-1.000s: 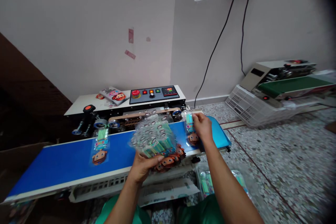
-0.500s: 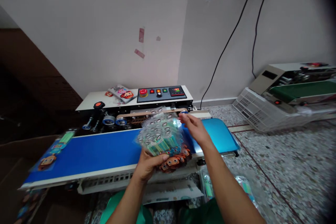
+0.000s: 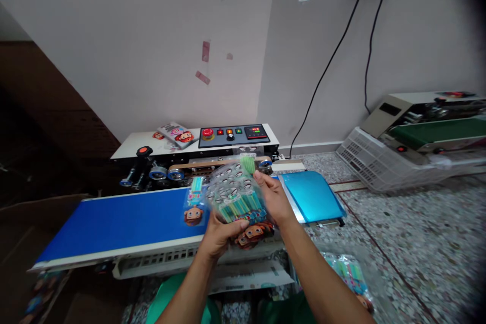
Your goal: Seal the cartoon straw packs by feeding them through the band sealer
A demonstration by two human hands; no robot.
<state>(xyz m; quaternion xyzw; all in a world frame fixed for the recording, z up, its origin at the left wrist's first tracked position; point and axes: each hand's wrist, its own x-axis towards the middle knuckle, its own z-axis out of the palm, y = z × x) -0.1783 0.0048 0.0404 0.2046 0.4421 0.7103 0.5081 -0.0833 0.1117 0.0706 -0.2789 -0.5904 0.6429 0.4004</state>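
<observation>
My left hand (image 3: 222,235) is wrapped around a fanned stack of clear plastic packets (image 3: 243,207), with green striped contents and a printed cartoon face at the bottom. My right hand (image 3: 274,195) pinches a single packet (image 3: 248,164), whose top edge is at the band of the sealing machine (image 3: 163,142). Part of that packet is hidden behind the stack and my fingers. Left of the stack, another packet (image 3: 194,202) lies on the blue conveyor belt (image 3: 144,225).
A control panel (image 3: 233,135) with a red button tops the machine, beside a small printed pack (image 3: 176,134). More packets (image 3: 351,276) lie on the speckled floor at right. A white crate (image 3: 366,162) holds a second machine with a green belt. An open carton (image 3: 41,243) stands at left.
The packet at the belt's far left end is gone from there. Another packet now shows on the belt beside the stack. My right hand has moved slightly down and now pinches a packet.
</observation>
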